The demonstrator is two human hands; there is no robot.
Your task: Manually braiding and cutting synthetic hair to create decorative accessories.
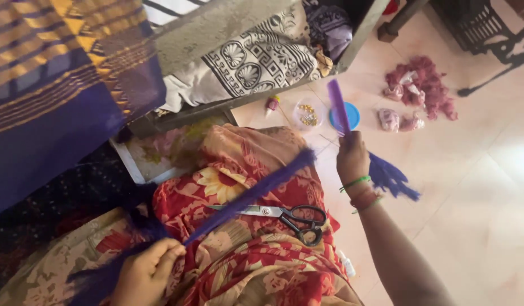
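The person sits on the floor with a red and orange flowered cloth (256,249) spread over the lap, and both hands are busy with a long bundle of dark purple threads (256,190) stretched taut across it. The left hand (146,272), near and low on the left, is curled tight around the near end of the bundle, where more loose purple fringe spills out below the fist. The right hand (352,158), farther off and to the right, is closed around a purple plastic comb (338,107) that stands up and away from the knuckles; a tuft of the same purple threads (392,178) hangs down just right of that wrist, though I cannot tell whether the fingers pinch it too. Green and red bangles (361,190) ring the wrist. A pair of steel scissors with black handles (287,216) lies on the lap cloth, right under the stretched threads. Far left hangs a purple sari with gold stripes (58,79). Beyond the lap, a black and white patterned cloth (256,59) rests in a grey box. On the pale tiled floor (477,192) to the right sit a small clear tub of beads (307,115), a blue round lid (352,115) behind the comb, and a heap of pinkish red scraps (423,85).
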